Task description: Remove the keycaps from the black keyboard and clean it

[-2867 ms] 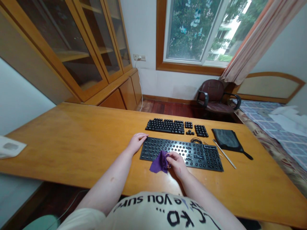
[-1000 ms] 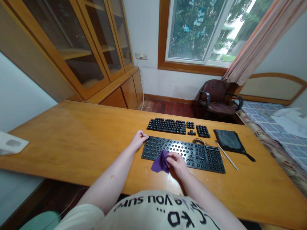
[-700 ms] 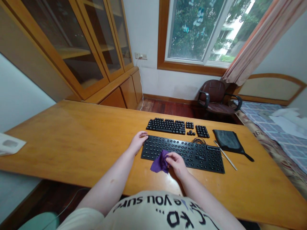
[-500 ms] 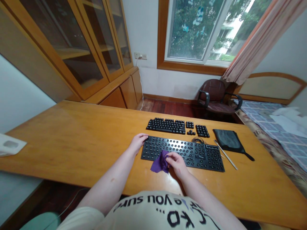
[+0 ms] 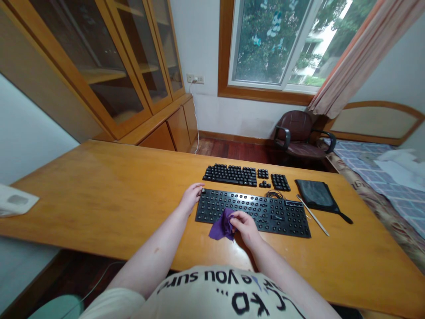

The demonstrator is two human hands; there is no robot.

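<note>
A black keyboard base [image 5: 279, 217] with its keycaps off lies flat on the wooden table in front of me. My left hand [image 5: 191, 197] grips its far left corner, with fingertips on the top edge and the thumb lower on the left side. A crumpled purple cloth [image 5: 219, 227] is pinched in my right hand [image 5: 245, 225], held over the front edge of the keyboard base left of its middle. The cloth's loose end hangs toward the tabletop. Behind the base, loose black keycaps [image 5: 229, 174] are laid out in keyboard order, in several groups.
A coiled black cable [image 5: 275, 194] lies behind the base. To the right are a thin white stick [image 5: 314, 215] and a black pouch [image 5: 315, 195] with a strap. A white object [image 5: 16, 200] sits at the table's left end. An armchair [image 5: 297, 133] stands beyond the table.
The fingers of my left hand have shifted slightly at the keyboard base's corner. My right hand and the purple cloth stay almost in place.
</note>
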